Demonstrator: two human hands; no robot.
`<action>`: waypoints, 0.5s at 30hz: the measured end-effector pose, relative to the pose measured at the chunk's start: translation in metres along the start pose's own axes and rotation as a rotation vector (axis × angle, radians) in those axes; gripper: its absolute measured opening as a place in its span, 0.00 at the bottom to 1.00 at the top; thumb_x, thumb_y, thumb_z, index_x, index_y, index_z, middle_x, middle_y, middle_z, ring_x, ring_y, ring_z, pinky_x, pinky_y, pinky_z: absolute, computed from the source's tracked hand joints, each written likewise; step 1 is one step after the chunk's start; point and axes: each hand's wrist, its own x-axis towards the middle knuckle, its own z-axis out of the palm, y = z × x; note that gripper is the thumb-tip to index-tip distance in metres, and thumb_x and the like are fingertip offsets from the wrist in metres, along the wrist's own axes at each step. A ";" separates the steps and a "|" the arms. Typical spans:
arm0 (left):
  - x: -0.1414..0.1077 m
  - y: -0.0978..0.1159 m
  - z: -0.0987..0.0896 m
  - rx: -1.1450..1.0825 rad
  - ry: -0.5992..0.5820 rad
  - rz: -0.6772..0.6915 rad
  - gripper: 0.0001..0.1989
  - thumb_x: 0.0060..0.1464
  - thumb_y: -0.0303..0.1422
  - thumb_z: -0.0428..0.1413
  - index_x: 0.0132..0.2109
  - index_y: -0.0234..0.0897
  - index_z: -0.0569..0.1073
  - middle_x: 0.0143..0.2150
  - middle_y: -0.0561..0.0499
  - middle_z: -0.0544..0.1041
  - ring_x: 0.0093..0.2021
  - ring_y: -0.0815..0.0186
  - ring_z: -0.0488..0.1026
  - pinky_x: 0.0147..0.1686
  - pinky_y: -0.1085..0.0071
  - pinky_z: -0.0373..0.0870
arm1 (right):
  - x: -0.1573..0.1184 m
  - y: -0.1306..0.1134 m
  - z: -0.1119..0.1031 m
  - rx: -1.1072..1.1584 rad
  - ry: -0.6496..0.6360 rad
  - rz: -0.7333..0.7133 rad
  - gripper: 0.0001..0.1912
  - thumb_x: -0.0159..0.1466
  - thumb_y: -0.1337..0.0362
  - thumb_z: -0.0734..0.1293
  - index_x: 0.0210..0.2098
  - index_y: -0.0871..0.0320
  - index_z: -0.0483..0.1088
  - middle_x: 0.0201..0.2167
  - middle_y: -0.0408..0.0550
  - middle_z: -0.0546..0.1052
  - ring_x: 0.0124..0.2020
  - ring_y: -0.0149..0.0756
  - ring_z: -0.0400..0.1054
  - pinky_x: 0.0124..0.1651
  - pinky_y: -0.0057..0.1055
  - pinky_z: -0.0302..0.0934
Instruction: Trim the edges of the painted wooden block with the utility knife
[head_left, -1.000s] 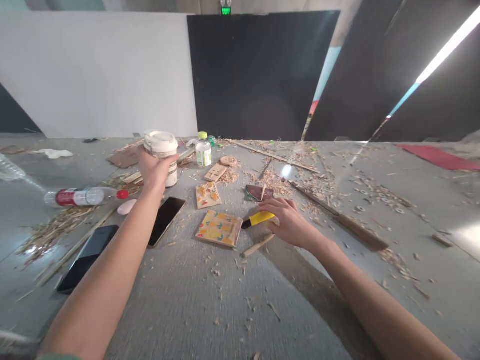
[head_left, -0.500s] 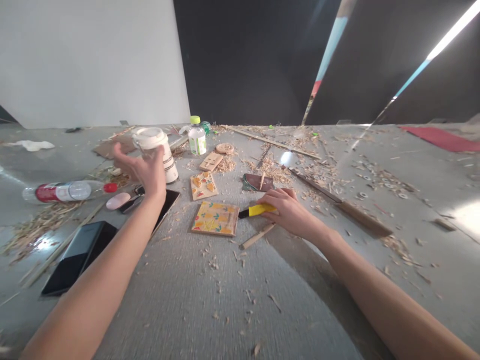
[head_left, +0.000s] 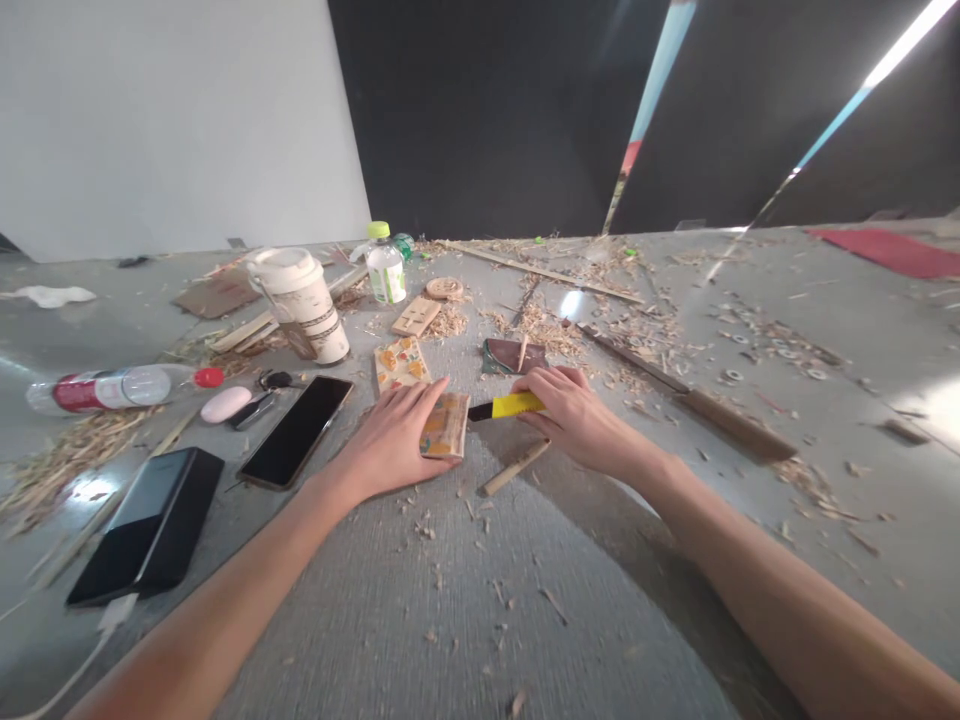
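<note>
My left hand [head_left: 397, 435] is closed over a small yellow-patterned wooden board [head_left: 444, 428], fingers across its top and thumb along the near edge. The hand covers the board's left part. Held in my right hand [head_left: 577, 412] is a yellow-handled knife [head_left: 519, 403] whose dark blade points left at the board's right edge. Whether the blade touches the wood I cannot tell. A short wooden stick [head_left: 517, 468] lies just below the right hand. Behind the left fingers is a second patterned board [head_left: 401, 362], and a dark leather-like piece [head_left: 510, 356] lies beyond the knife.
On the left are a phone [head_left: 298, 432], a black power bank [head_left: 150, 525] with a white cable, a lying bottle [head_left: 112, 388] and a lidded cup [head_left: 304, 305]. A small green-capped bottle [head_left: 386, 268] stands behind. To the right lies a long wooden-handled tool [head_left: 735, 425] among shavings.
My left hand has come down from beside the cup, moving right and nearer, onto the patterned board. My right hand keeps the knife in nearly the same place.
</note>
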 end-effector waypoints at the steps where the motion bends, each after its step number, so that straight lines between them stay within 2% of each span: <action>1: -0.001 -0.001 0.000 -0.026 0.020 -0.013 0.46 0.57 0.50 0.65 0.74 0.39 0.55 0.71 0.32 0.67 0.70 0.35 0.65 0.67 0.36 0.63 | 0.000 -0.002 0.000 0.010 0.012 -0.003 0.06 0.74 0.63 0.63 0.49 0.53 0.67 0.46 0.53 0.78 0.48 0.46 0.72 0.57 0.46 0.58; 4: -0.006 0.001 -0.005 -0.135 0.129 -0.010 0.38 0.58 0.42 0.64 0.70 0.42 0.59 0.68 0.36 0.69 0.67 0.41 0.68 0.65 0.41 0.68 | -0.001 -0.006 -0.002 0.057 0.047 -0.010 0.08 0.76 0.60 0.61 0.52 0.53 0.66 0.48 0.53 0.78 0.49 0.46 0.72 0.55 0.45 0.58; 8: -0.011 0.007 -0.014 -0.270 0.299 -0.007 0.35 0.54 0.37 0.64 0.66 0.42 0.62 0.62 0.39 0.73 0.62 0.45 0.72 0.61 0.44 0.72 | -0.003 -0.012 -0.005 0.117 0.094 -0.029 0.13 0.78 0.54 0.57 0.53 0.54 0.66 0.48 0.53 0.76 0.48 0.47 0.69 0.51 0.44 0.58; 12: -0.015 0.015 -0.019 -0.380 0.354 -0.057 0.31 0.53 0.37 0.63 0.62 0.43 0.64 0.58 0.41 0.74 0.57 0.46 0.74 0.58 0.44 0.73 | -0.004 -0.019 -0.006 0.131 0.121 -0.040 0.18 0.79 0.50 0.52 0.46 0.54 0.66 0.41 0.50 0.74 0.39 0.43 0.66 0.45 0.42 0.57; 15: -0.016 0.024 -0.021 -0.424 0.369 -0.040 0.29 0.51 0.36 0.61 0.60 0.43 0.66 0.53 0.44 0.75 0.51 0.50 0.75 0.53 0.49 0.75 | -0.005 -0.028 -0.003 0.135 0.124 -0.067 0.21 0.79 0.47 0.50 0.44 0.54 0.64 0.38 0.48 0.72 0.35 0.40 0.63 0.42 0.42 0.56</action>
